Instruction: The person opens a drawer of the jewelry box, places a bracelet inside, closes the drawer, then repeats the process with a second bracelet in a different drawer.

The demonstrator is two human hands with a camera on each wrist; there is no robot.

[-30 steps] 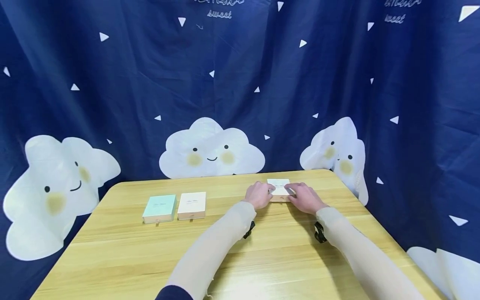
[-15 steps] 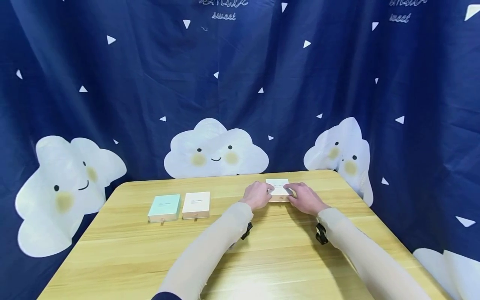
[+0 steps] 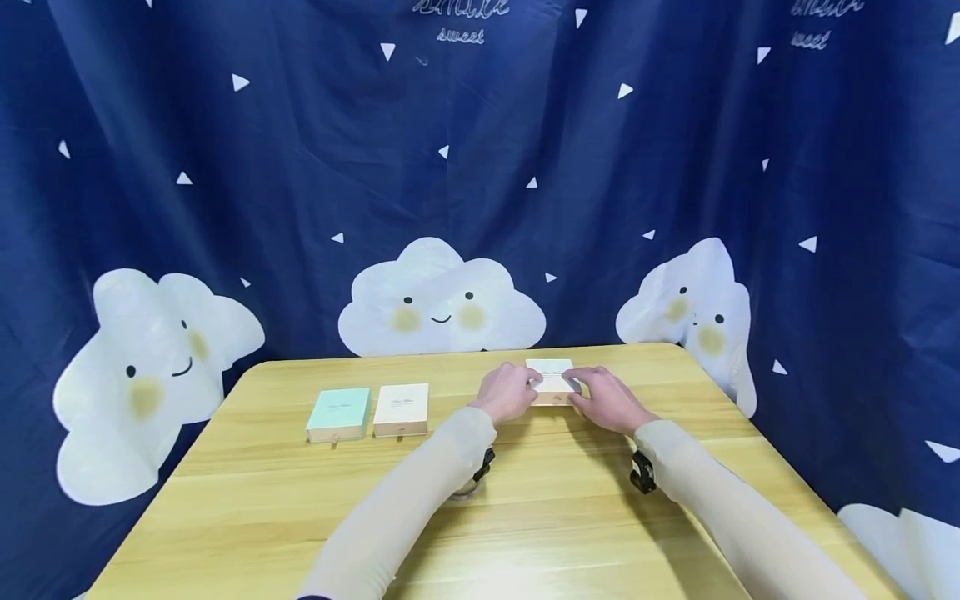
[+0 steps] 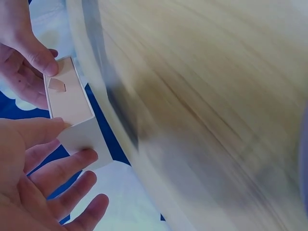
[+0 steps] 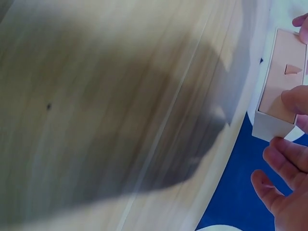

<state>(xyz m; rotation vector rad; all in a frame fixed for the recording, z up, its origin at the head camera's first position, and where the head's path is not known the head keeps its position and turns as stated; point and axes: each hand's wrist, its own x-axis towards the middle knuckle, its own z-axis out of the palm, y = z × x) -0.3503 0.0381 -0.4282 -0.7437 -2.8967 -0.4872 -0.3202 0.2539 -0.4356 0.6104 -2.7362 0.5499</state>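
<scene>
White above, pale pink in front, with a small tab [image 4: 57, 85], the box [image 3: 552, 385] we observe is gripped by left hand [image 3: 506, 392] and right hand [image 3: 611, 402].

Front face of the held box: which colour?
Pale peach; the box's front face shows best in the left wrist view.
</scene>
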